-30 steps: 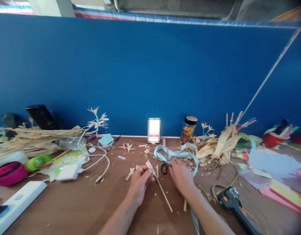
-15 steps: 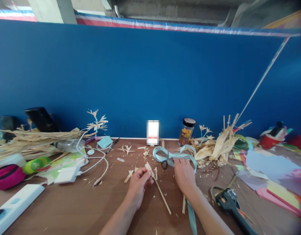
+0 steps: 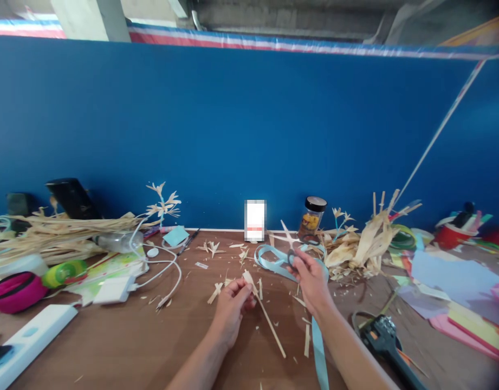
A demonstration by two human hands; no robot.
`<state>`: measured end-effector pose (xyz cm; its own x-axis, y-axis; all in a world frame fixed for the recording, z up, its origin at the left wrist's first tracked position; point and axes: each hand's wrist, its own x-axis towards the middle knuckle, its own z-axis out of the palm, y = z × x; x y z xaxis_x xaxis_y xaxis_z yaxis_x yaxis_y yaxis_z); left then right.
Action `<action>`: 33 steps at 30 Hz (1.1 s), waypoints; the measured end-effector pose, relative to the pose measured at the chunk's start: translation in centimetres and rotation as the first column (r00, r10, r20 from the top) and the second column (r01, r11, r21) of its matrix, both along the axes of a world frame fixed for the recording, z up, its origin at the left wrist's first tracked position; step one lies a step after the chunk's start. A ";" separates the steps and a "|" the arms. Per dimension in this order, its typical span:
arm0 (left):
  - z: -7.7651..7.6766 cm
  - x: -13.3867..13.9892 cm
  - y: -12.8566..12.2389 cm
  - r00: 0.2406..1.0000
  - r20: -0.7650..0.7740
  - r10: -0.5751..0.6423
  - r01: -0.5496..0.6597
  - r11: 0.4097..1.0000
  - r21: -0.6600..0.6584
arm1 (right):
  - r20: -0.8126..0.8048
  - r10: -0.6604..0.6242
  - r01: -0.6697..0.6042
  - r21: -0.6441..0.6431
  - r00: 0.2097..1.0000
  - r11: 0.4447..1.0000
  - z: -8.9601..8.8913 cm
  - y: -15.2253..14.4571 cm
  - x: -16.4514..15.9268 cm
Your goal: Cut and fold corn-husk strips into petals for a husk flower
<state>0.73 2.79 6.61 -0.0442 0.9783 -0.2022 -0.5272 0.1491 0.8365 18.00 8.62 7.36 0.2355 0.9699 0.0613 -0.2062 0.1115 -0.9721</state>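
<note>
My left hand (image 3: 233, 307) pinches a thin pale stick (image 3: 270, 326) near its upper end, where a small piece of dried husk (image 3: 248, 277) sits. The stick slants down to the right over the table. In my right hand (image 3: 313, 283) is a pair of scissors (image 3: 289, 237), raised with the blades spread and pointing up and away. Below and around that hand lies a light blue ribbon (image 3: 269, 259), looped at the back and trailing to the front edge. Husk flower pieces (image 3: 211, 248) and trimmed scraps lie beyond my left hand.
A jar with a black lid (image 3: 313, 216) stands at the back beside a husk bundle (image 3: 367, 244). On the right are a glue gun (image 3: 383, 336) and coloured paper (image 3: 440, 271). To the left lie a white charger (image 3: 114, 290), its cable and a power strip (image 3: 33, 338).
My right hand has lifted the scissors off the ribbon, and their blades now show spread apart. The left hand keeps its hold on the stick. The view has shifted slightly.
</note>
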 end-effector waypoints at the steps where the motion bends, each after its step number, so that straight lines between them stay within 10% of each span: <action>1: 0.0 0.0 0.0 1.000 0.003 -0.002 0.002 1.000 0.004 | -0.076 0.079 -0.080 -0.011 0.994 0.997 0.3 -0.2 -0.3; 7: 0.1 0.0 0.0 1.000 0.008 0.007 -0.007 1.000 0.005 | -0.222 0.441 -0.459 -0.038 0.870 0.887 2.1 -2.3 -1.5; 16: -0.2 -0.1 0.1 0.999 0.040 0.015 -0.017 0.998 0.053 | 0.313 0.613 -0.626 -0.069 0.726 0.777 1.2 -2.8 -2.4; 22: 0.5 0.0 -0.2 0.981 0.175 -0.087 0.062 0.988 0.142 | 0.151 0.808 -0.800 -0.124 0.570 0.587 1.9 -3.6 -2.0; 27: 0.3 0.1 -0.3 0.973 0.186 -0.139 0.105 0.978 0.182 | 0.084 0.762 -0.757 -0.084 0.642 0.648 1.6 -3.4 -2.2; 33: 0.3 0.2 -0.2 0.986 0.150 -0.071 0.046 0.986 0.162 | 0.467 0.527 -0.568 -0.061 0.710 0.821 0.7 -2.7 -2.6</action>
<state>0.95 2.60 6.88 0.0335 0.9984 -0.0451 -0.6462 0.0561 0.7611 15.37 5.89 8.09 -0.4095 0.9062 0.1053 0.1935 0.1991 -0.9607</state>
